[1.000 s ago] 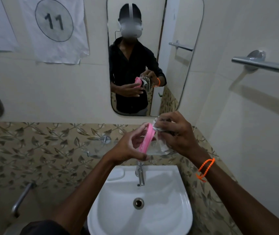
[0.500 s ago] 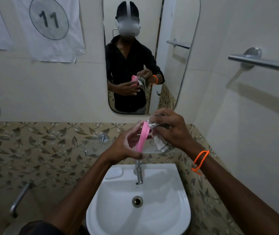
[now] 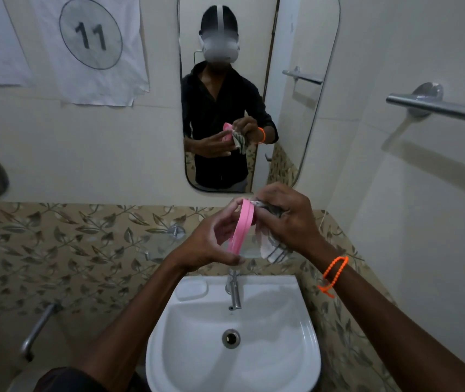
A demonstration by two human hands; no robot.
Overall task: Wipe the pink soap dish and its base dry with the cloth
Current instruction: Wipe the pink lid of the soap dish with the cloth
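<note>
Hanging on the wall above the white sink (image 3: pixel 304 335), the mirror (image 3: pixel 296 131) faces both hands raised over the tap (image 3: pixel 234 292). Left hand (image 3: pixel 208 244) pinches the pink dish (image 3: pixel 241 230) edge-on by its rim, while right hand (image 3: pixel 285 219), fingers curled round the bunched cloth (image 3: pixel 272 246), presses it against the dish's right face.

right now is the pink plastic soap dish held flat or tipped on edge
Tipped on edge: the pink plastic soap dish shows only its thin rim, held by the left hand while the right hand presses the bunched striped cloth against it.
</note>
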